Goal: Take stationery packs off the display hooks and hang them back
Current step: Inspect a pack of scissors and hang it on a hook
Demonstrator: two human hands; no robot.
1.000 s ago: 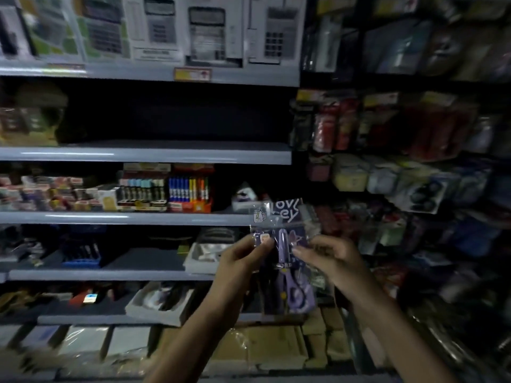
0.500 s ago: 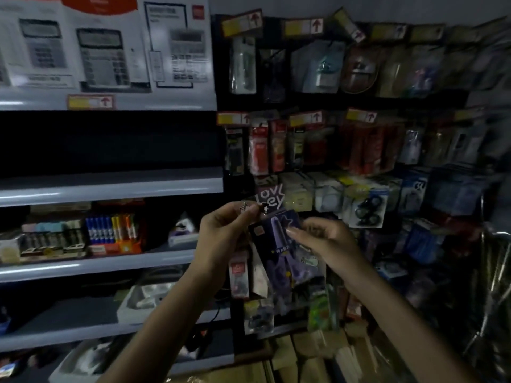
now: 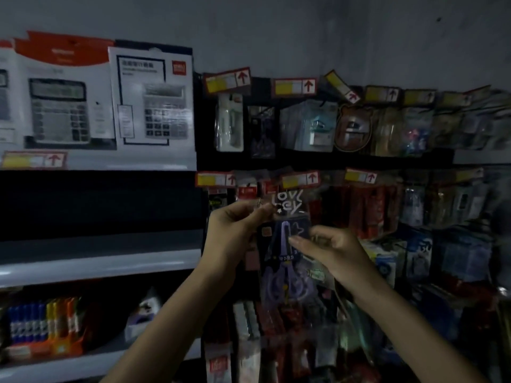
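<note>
Head view, mid-frame: clear plastic pack of purple scissors (image 3: 273,250) in front of the dark hook rack (image 3: 304,161), top-left pinched by left hand (image 3: 235,230) fingers, right hand (image 3: 334,252) fingers gripping its middle.

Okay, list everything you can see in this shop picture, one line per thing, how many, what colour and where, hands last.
scissors pack: one, purple in clear wrap, centre, in front of the hooks.
calculator boxes: three, white and orange, top left shelf, one cut off.
price tags: many, yellow and red, above the hook rows.
hanging packs: many, mixed colours, right display.
pen box: one, blue, yellow, orange, lower left shelf.
shelves: several, grey, left.
left hand: one, pinches the pack's top.
right hand: one, holds its right side.
</note>
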